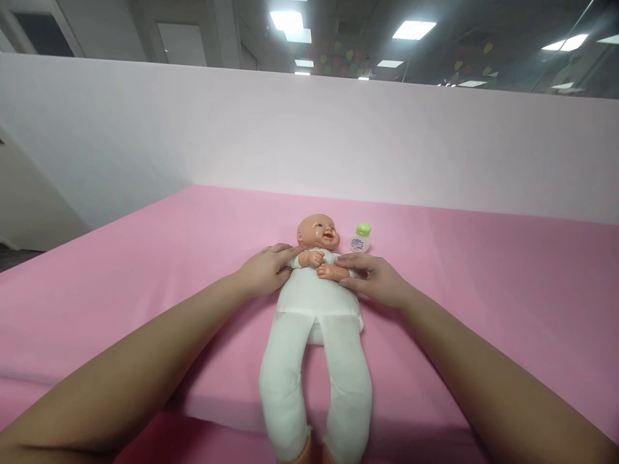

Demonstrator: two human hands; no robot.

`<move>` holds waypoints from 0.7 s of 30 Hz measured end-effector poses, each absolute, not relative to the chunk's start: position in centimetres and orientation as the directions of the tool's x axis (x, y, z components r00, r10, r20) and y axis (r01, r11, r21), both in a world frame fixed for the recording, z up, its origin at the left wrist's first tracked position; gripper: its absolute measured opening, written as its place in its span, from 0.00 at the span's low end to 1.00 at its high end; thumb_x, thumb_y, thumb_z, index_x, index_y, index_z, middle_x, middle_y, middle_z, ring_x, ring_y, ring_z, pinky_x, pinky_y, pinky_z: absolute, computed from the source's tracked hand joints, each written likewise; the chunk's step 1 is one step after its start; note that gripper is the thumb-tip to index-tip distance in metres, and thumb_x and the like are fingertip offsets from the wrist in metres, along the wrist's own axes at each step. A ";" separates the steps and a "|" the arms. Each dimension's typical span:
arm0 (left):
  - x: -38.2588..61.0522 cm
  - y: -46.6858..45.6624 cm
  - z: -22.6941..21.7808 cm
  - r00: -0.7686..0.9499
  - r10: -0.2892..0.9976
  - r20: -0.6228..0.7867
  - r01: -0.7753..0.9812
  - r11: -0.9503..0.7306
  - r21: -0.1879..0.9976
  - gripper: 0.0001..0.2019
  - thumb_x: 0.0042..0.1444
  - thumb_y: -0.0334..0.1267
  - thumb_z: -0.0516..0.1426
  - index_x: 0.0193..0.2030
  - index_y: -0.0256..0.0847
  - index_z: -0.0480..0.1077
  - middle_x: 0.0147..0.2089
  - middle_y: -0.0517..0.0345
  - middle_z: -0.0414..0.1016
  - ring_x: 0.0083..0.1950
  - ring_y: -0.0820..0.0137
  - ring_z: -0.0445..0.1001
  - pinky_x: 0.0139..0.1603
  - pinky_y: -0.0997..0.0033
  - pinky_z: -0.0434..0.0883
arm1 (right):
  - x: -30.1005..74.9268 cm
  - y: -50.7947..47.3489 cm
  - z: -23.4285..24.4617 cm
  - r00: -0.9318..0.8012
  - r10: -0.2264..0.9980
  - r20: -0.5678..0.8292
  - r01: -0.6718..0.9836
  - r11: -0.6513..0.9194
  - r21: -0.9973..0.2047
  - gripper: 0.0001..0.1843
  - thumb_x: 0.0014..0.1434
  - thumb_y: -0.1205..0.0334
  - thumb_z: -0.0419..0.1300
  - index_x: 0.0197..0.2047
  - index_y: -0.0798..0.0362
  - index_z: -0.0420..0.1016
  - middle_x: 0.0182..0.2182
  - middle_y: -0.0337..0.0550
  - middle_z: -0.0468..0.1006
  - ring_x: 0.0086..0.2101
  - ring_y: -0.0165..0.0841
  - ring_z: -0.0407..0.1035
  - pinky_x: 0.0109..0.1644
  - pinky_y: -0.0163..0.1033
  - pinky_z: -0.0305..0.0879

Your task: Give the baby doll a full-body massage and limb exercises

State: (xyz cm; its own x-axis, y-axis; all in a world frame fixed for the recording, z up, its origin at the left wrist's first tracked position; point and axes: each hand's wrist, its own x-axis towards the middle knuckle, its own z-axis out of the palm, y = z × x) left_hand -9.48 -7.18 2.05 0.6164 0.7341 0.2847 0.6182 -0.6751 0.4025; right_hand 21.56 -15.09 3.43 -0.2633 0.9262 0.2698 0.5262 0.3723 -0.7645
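A baby doll (314, 303) in a white suit lies on its back on the pink sheet (145, 270), head away from me, legs hanging toward me over the near edge. My left hand (265, 269) rests against the doll's left side at the shoulder, fingers curled around it. My right hand (374, 278) holds the other side, fingers wrapped by the doll's arm and chest. Both of the doll's small arms are folded over its chest between my hands.
A small clear bottle with a green cap (360, 238) stands on the sheet just right of the doll's head. A pale partition wall (309, 129) rises behind the pink surface. The sheet's near edge drops off below the doll's legs.
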 end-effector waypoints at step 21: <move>-9.6 -7.0 2.5 0.560 0.764 0.321 0.623 -0.644 0.445 0.34 0.58 0.37 0.57 0.73 0.58 0.64 0.65 0.56 0.75 0.63 0.50 0.74 0.66 0.53 0.68 | 22.1 -15.1 3.7 -0.125 0.962 0.241 0.511 0.271 -0.816 0.25 0.59 0.52 0.71 0.60 0.40 0.79 0.55 0.40 0.81 0.54 0.45 0.74 0.58 0.48 0.71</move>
State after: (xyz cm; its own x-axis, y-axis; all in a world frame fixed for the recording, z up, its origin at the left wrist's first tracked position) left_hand -9.62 -7.05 2.46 0.5596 0.7639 0.3215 0.6229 -0.6436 0.4448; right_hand 22.07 -15.06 3.75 -0.1247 0.9625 0.2411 0.5113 0.2705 -0.8157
